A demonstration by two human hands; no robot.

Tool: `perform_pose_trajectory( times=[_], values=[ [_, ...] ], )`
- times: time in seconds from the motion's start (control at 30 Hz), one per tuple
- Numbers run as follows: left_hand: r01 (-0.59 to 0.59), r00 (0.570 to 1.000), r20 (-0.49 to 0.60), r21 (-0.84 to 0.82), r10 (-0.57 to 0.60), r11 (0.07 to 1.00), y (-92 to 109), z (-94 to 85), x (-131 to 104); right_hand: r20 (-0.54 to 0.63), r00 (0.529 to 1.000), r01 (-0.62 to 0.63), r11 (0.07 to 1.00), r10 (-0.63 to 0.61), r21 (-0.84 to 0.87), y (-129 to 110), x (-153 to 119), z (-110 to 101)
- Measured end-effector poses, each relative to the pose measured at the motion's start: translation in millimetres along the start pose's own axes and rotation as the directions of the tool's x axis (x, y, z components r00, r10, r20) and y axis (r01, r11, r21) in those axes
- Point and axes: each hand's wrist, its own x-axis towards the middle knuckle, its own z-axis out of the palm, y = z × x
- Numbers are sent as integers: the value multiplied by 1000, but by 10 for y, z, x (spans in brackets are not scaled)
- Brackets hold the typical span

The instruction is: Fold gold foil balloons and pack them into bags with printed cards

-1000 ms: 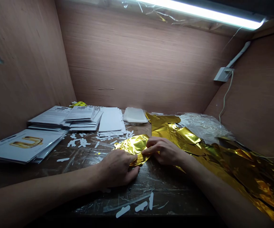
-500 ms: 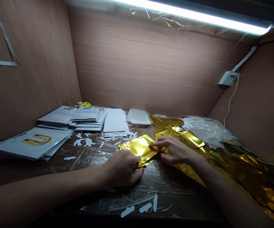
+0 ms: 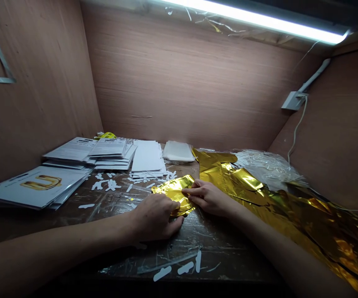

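Note:
A folded gold foil balloon (image 3: 180, 185) lies on the dark table in front of me, its surface shiny and creased. My left hand (image 3: 156, 216) is closed over its near left part, fingers curled down onto the foil and thumb stretched along the table. From the right, my right hand (image 3: 206, 198) holds the balloon's right side, with fingers and thumb close together; their undersides are hidden. More flat gold foil balloons (image 3: 213, 174) spread beside and beyond my right hand, running under my right forearm.
At left stand packed cards (image 3: 39, 186), the top one printed with a gold U. White card stacks (image 3: 148, 156) and clear bags (image 3: 178, 151) lie behind. White straw-like pieces in plastic (image 3: 266, 167) sit back right. Small white strips (image 3: 86, 206) are scattered about. Wooden walls (image 3: 179, 82) enclose the table.
My right hand has moved left with the right part of the foil, which now looks folded over and narrower. My left hand stays on the balloon. The view has shifted slightly.

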Motion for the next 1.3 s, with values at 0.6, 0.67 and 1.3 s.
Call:
perform_pose_trajectory(
  times=[0.6,0.67,1.3],
  values=[
    [-198,980,-99,-608,174,769,-658,-553,173,132,990,-38,999,40,-18,-56,21,-52],
    [-177,980,-72,-750,187,637,-726,-486,193,128,991,-37,999,39,-18,-55,17,-51],
    [92,886,422,-570,194,817,-739,-174,983,53,994,100,994,-97,-46,2,14,-63]
  ],
)
